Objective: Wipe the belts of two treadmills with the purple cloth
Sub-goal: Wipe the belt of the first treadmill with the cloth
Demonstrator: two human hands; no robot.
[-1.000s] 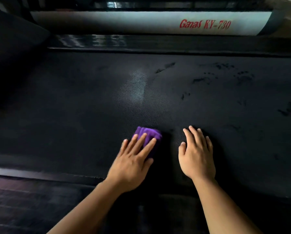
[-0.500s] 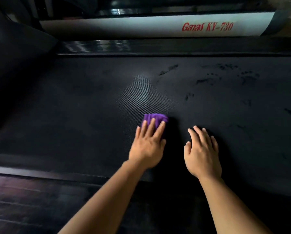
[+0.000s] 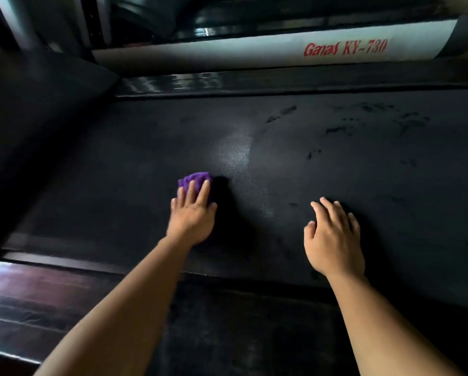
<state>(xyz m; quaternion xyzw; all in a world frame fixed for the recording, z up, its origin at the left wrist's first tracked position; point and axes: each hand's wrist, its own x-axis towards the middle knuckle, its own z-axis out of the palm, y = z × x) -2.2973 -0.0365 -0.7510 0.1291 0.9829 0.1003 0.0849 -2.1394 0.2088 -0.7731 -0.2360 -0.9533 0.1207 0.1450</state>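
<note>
Mid-wipe, I judged: I had the left hand (image 3: 193, 221) pressing the purple cloth (image 3: 196, 180) onto the treadmill belt (image 3: 336, 169), fingers straight and together. The right hand (image 3: 333, 237) rested bare beside it, fingers loosely spread. Next, I reckoned, came the dark smudges (image 3: 336, 130) farther right.
</note>
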